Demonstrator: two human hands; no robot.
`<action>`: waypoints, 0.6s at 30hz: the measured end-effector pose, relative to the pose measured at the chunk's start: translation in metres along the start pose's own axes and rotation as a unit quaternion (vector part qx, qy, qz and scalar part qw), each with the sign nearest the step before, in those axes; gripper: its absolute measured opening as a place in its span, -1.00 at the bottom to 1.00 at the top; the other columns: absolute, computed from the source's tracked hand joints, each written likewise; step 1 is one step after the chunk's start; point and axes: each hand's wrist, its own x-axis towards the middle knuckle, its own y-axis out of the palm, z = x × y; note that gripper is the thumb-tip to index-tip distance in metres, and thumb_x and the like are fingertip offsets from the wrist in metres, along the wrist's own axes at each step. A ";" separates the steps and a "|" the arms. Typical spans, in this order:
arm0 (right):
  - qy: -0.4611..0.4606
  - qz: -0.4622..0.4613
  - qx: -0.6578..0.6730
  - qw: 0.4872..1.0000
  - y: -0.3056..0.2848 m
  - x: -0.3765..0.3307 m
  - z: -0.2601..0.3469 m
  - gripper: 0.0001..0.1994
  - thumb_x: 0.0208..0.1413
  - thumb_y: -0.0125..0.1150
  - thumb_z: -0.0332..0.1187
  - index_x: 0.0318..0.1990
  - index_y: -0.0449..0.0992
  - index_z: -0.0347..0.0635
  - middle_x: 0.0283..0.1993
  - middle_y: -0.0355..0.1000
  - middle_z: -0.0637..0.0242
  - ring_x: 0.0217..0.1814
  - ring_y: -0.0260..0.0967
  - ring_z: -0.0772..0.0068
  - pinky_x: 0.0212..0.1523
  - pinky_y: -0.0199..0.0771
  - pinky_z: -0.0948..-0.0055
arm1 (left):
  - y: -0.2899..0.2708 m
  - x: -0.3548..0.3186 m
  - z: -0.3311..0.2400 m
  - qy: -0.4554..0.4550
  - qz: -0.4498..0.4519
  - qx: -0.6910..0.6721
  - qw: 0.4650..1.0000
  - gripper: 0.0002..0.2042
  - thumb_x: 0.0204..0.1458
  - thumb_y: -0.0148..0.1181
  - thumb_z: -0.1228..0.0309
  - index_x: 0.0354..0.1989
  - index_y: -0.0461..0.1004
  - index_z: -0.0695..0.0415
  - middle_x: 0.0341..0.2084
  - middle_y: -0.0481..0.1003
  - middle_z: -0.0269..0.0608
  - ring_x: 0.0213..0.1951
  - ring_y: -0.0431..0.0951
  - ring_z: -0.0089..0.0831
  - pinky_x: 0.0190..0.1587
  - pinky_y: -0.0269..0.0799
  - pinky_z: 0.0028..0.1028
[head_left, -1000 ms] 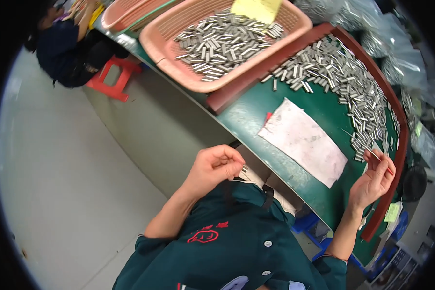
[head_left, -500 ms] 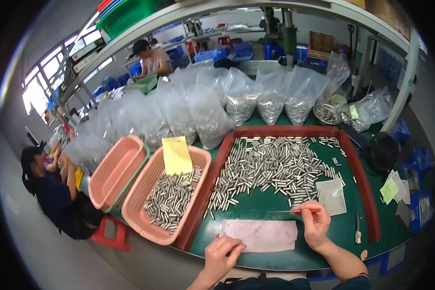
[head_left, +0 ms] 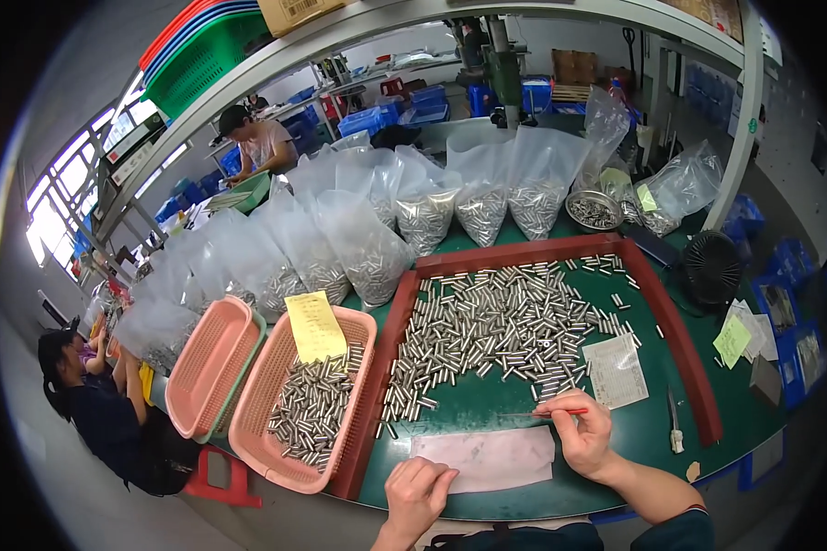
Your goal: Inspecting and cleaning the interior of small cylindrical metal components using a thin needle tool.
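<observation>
My right hand [head_left: 583, 435] is closed around a thin tool with a red handle [head_left: 574, 410]. Its slender metal shank points left, above the far edge of a pale pink cloth [head_left: 510, 459]. At the cloth's near left corner, my left hand [head_left: 417, 493] has thumb and fingers pressed together; anything between them is too small or hidden to name. Beyond both hands, many short shiny metal pins [head_left: 492, 317] lie spread on the green tabletop [head_left: 441, 424]. A paper slip [head_left: 615, 370] rests just past my right hand.
A dark red frame [head_left: 675, 340] borders the pins. Left of it stand a pink basket [head_left: 248, 436] of pins under a yellow note [head_left: 317, 328], and another pink basket [head_left: 209, 367]. Pin-filled plastic bags [head_left: 368, 248] line the back. A knife [head_left: 674, 422] and black fan [head_left: 710, 266] are right.
The whole view has shifted, so the bags and baskets appear further left. Both hands keep nearly the same grip and place beside the cloth.
</observation>
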 end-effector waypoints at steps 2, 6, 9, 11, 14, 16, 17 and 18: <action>-0.004 0.001 -0.003 1.000 0.000 0.001 0.000 -0.91 0.03 -0.04 -0.66 -0.33 0.39 -0.37 -0.35 0.42 0.11 -0.37 0.43 0.35 -0.35 0.52 0.47 | 0.000 -0.001 0.000 -0.003 0.002 0.000 1.000 -0.90 -0.23 0.29 0.50 -0.59 0.46 0.13 -0.67 0.38 -0.29 -0.58 0.40 -0.31 -0.48 0.27 -0.41; -0.013 0.001 -0.013 1.000 0.001 0.002 0.003 -0.92 0.02 -0.02 -0.66 -0.34 0.39 -0.35 -0.37 0.43 0.13 -0.39 0.42 0.37 -0.35 0.48 0.49 | 0.003 -0.004 0.002 -0.011 0.001 -0.020 1.000 -0.91 -0.22 0.27 0.52 -0.58 0.46 0.13 -0.65 0.39 -0.29 -0.58 0.42 -0.31 -0.47 0.28 -0.41; -0.009 0.000 -0.020 1.000 0.001 0.002 0.004 -0.92 0.01 -0.01 -0.66 -0.34 0.39 -0.34 -0.39 0.44 0.14 -0.39 0.42 0.36 -0.35 0.45 0.50 | 0.005 -0.005 0.000 -0.029 0.021 -0.032 0.999 -0.92 -0.22 0.27 0.53 -0.56 0.46 0.14 -0.64 0.40 -0.29 -0.58 0.42 -0.32 -0.47 0.29 -0.41; -0.004 -0.016 -0.020 1.000 0.003 0.001 0.004 -0.90 -0.06 0.08 -0.67 -0.37 0.40 -0.32 -0.40 0.47 0.15 -0.41 0.43 0.32 -0.38 0.45 0.48 | 0.005 -0.003 0.000 -0.029 0.028 -0.026 0.999 -0.91 -0.24 0.27 0.55 -0.57 0.46 0.14 -0.66 0.41 -0.29 -0.62 0.42 -0.36 -0.50 0.29 -0.44; -0.008 -0.015 -0.021 1.000 0.004 0.001 0.003 -0.90 -0.06 0.08 -0.67 -0.37 0.40 -0.31 -0.40 0.46 0.15 -0.41 0.43 0.32 -0.39 0.45 0.48 | 0.006 -0.006 0.006 -0.026 0.053 -0.017 0.998 -0.90 -0.24 0.28 0.57 -0.57 0.46 0.15 -0.67 0.42 -0.29 -0.66 0.42 -0.41 -0.53 0.29 -0.47; -0.008 -0.015 -0.020 1.000 0.004 0.001 0.003 -0.89 -0.07 0.09 -0.68 -0.37 0.40 -0.31 -0.40 0.46 0.15 -0.42 0.43 0.32 -0.39 0.45 0.48 | 0.007 -0.009 0.007 -0.023 0.072 -0.015 0.997 -0.91 -0.23 0.27 0.57 -0.56 0.46 0.16 -0.66 0.42 -0.28 -0.66 0.43 -0.41 -0.54 0.30 -0.49; -0.010 -0.015 -0.019 1.000 0.004 0.001 0.002 -0.89 -0.07 0.09 -0.68 -0.37 0.40 -0.32 -0.40 0.46 0.14 -0.42 0.43 0.32 -0.40 0.45 0.48 | 0.006 -0.009 0.006 -0.036 0.080 -0.026 0.996 -0.91 -0.22 0.27 0.57 -0.55 0.47 0.16 -0.65 0.42 -0.27 -0.66 0.44 -0.42 -0.55 0.31 -0.50; -0.009 -0.016 -0.020 1.000 0.004 0.001 0.003 -0.89 -0.07 0.09 -0.68 -0.37 0.40 -0.32 -0.40 0.46 0.14 -0.42 0.43 0.32 -0.40 0.45 0.48 | 0.006 -0.009 0.006 -0.049 0.089 -0.037 0.994 -0.92 -0.22 0.27 0.56 -0.54 0.48 0.17 -0.64 0.43 -0.27 -0.65 0.45 -0.43 -0.57 0.31 -0.52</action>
